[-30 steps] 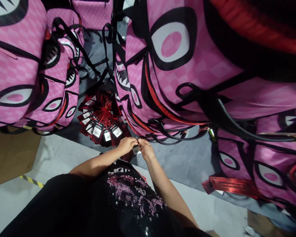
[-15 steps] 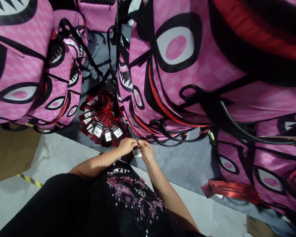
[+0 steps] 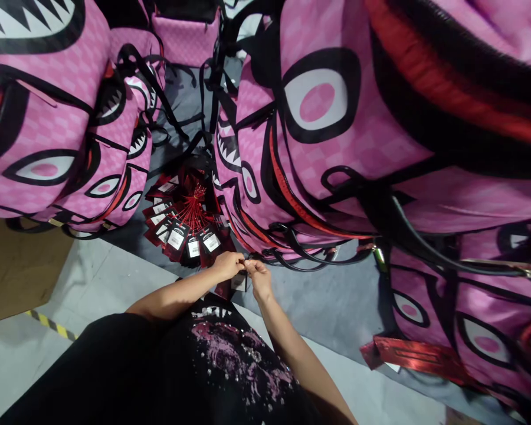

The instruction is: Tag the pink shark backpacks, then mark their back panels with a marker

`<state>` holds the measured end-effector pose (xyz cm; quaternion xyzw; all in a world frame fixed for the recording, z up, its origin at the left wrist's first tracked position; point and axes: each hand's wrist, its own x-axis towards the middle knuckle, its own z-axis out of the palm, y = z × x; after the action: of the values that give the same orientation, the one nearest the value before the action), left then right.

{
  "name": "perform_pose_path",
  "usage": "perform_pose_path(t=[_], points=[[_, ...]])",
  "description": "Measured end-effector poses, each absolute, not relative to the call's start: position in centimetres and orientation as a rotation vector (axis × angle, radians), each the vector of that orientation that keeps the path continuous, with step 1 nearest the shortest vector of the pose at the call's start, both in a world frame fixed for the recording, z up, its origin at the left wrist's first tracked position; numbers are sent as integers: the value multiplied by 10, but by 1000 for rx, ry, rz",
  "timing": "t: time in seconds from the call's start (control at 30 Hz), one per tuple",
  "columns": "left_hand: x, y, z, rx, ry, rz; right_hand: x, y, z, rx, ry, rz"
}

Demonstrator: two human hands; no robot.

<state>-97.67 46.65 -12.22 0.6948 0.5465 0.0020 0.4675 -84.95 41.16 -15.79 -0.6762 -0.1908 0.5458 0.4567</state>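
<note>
My left hand (image 3: 228, 265) and my right hand (image 3: 258, 275) meet fingertip to fingertip low in the view, both pinched closed. A dark red hang tag (image 3: 238, 282) with a white label dangles just below them, apparently from a thin string that I cannot make out. They work beside the black straps (image 3: 292, 251) of a pink backpack (image 3: 318, 147) printed with big eyes and shark teeth. A fanned bundle of red hang tags (image 3: 183, 221) on red strings lies just left of my left hand.
Pink shark-face backpacks are piled on the left (image 3: 48, 124) and the right (image 3: 478, 277), all on a grey sheet (image 3: 331, 295). A red foil strip (image 3: 420, 354) lies at lower right. Brown cardboard (image 3: 13, 271) and yellow-black floor tape (image 3: 51, 324) are at lower left.
Both hands stay pinched together and shift slightly upward in the view. The tag under them has swung a little to the left.
</note>
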Motion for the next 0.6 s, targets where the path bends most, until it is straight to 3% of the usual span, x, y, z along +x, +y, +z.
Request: perform_pose_path(t=[0.6], points=[[-974, 461, -103, 1551, 1392, -66, -845, 411, -171, -1666, -516, 1332]])
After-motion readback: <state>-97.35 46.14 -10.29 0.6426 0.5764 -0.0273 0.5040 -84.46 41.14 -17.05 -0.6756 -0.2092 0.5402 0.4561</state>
